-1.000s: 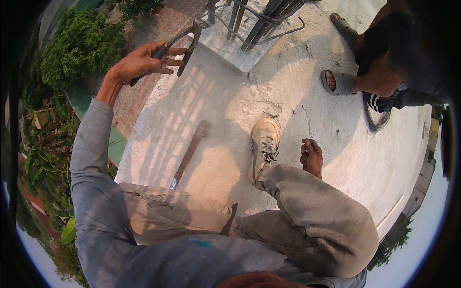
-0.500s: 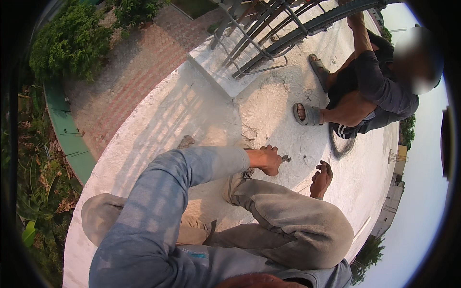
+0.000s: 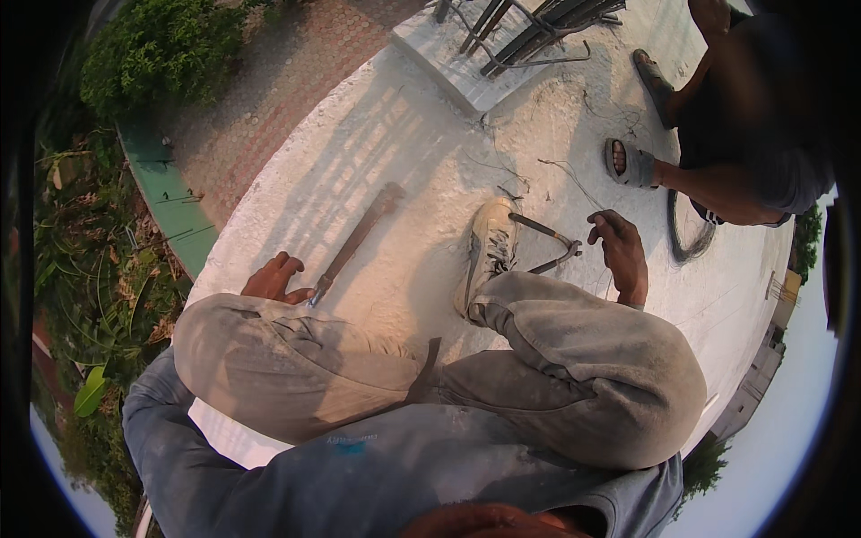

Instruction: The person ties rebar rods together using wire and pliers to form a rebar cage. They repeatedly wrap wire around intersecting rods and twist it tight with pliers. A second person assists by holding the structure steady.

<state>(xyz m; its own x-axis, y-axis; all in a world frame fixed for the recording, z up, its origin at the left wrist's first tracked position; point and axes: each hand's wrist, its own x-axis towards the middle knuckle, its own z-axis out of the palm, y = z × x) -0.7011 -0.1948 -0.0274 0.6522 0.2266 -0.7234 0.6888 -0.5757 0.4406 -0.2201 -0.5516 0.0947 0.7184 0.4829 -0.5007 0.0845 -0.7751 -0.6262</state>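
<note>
My left hand point(image 3: 275, 276) is low over the pale concrete beside my left knee, fingers apart. Its thumb is close to the shiny end of a long, rusty bar-shaped tool point(image 3: 352, 240) lying on the slab; I cannot tell whether they touch. Beside my shoe point(image 3: 491, 247) lie open metal pincers point(image 3: 567, 247), long handles spread. My right hand point(image 3: 623, 255) hovers just right of their jaws, fingers loosely bent and a gap between thumb and forefinger. A thin wire point(image 3: 574, 178) reaches toward that hand and seems to pass behind it.
A concrete block point(image 3: 430, 58) with upright rebar point(image 3: 538, 31) stands ahead. At the right a co-worker in sandals point(image 3: 635, 164) squats beside a wire coil point(image 3: 691, 229). The slab's curved left edge drops to paving point(image 3: 269, 103), a green ledge point(image 3: 166, 202) and plants.
My left hand has gone from beside the pincers to the rusty tool at the left, uncovering my shoe. The pincers lie on the slab. The view has shifted, with less rebar showing.
</note>
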